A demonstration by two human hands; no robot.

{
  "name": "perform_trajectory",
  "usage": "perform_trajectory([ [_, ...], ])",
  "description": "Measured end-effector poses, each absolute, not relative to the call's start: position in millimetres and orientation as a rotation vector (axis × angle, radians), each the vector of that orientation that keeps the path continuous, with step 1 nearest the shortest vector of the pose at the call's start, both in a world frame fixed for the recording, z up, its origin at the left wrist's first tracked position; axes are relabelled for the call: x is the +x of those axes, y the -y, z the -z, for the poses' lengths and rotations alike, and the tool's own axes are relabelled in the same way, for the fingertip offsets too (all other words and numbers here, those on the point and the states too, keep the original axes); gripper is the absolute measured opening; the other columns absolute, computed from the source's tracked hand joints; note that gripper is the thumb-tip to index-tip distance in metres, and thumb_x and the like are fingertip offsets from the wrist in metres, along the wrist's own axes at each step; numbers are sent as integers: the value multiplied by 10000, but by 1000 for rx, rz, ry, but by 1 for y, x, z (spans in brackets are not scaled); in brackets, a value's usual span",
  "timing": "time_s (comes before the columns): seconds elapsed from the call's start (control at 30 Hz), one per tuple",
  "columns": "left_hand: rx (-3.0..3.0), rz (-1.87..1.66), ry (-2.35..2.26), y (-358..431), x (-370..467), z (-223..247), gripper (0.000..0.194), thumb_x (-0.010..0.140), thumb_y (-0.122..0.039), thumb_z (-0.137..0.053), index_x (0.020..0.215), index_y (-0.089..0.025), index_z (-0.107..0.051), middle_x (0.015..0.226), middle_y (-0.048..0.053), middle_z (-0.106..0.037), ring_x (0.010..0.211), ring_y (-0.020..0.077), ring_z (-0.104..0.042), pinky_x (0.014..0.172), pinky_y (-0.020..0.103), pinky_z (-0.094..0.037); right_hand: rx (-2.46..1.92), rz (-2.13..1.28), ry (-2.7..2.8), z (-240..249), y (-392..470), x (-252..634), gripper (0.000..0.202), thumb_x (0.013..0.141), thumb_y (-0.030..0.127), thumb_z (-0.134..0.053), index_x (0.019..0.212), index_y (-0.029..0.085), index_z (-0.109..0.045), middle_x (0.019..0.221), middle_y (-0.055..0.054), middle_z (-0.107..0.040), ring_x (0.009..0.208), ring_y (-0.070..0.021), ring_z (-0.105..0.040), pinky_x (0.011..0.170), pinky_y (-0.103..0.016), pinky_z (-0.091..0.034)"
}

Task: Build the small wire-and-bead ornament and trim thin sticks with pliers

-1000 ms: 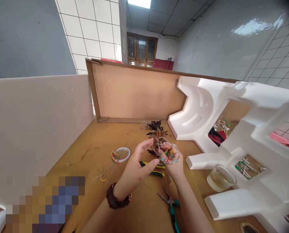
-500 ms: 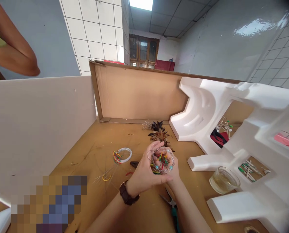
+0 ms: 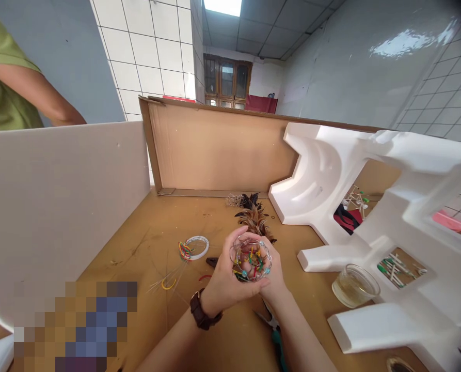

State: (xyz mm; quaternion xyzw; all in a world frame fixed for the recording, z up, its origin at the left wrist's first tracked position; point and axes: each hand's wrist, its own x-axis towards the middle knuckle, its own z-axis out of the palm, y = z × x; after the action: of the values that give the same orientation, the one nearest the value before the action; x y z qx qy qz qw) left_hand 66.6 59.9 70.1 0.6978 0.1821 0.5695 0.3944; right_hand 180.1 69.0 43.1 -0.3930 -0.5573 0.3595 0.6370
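Observation:
Between both hands is a round, clear beaded wire ring with blue beads and red, yellow and green bits inside. My left hand, with a dark watch on its wrist, curls round the ring's left side. My right hand wraps its right side, its fingers partly hidden behind the ring. Brown and black feathers lie just beyond the hands. Pliers with teal handles rest beside my right forearm. To the left lies a white ring with coloured threads.
White foam packing stands at the right, near a glass bowl. A cardboard panel rises at the back and a pale board at the left. Behind that board is a person's arm in a green sleeve.
The beaded ring has shifted slightly left and tilted within my hands, showing its inside differently. The other person's arm and green shirt have moved further into view.

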Motion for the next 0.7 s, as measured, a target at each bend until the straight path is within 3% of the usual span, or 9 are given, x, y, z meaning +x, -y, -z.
perform_trajectory([
  [0.2,1759,-1454,-480,-60,64,-67,853,547,-282,-749,1242,-216,-260,1135,106,-484,1029,242,-510,905,398,-427,-862,-875,1353,-51,-64,178,184,638,223,-627,821,246,-630,884,-47,-631,877,-232,-554,750,-355,-471],
  [0.33,1919,-1453,-498,-59,60,-75,671,571,-224,-724,1155,-209,-395,1167,102,-472,1105,256,-456,949,400,-389,-903,-794,1568,-62,-60,184,247,609,155,-615,842,237,-622,859,-42,-623,842,-227,-558,726,-334,-473],
  [0.5,2016,-1433,-634,-55,57,-86,657,604,-157,-680,1187,-211,-383,1107,84,-539,1017,215,-518,893,358,-420,-1036,-735,1794,-70,-53,187,286,619,101,-545,882,207,-583,808,-24,-618,792,-197,-559,686,-289,-464],
  [0.63,2048,-1439,-674,-54,56,-89,241,653,-140,-610,883,-180,-553,931,56,-593,892,187,-554,807,319,-443,-1134,-744,1966,-71,-50,187,155,603,94,-520,733,167,-561,716,-1,-579,685,-152,-527,577,-225,-430],
  [0.7,1942,-1440,-710,-55,55,-90,171,695,-122,-554,858,-175,-556,910,55,-614,873,174,-568,800,307,-447,-1158,-807,2005,-70,-51,185,102,596,93,-518,672,158,-538,649,16,-545,612,-123,-496,506,-196,-394],
])
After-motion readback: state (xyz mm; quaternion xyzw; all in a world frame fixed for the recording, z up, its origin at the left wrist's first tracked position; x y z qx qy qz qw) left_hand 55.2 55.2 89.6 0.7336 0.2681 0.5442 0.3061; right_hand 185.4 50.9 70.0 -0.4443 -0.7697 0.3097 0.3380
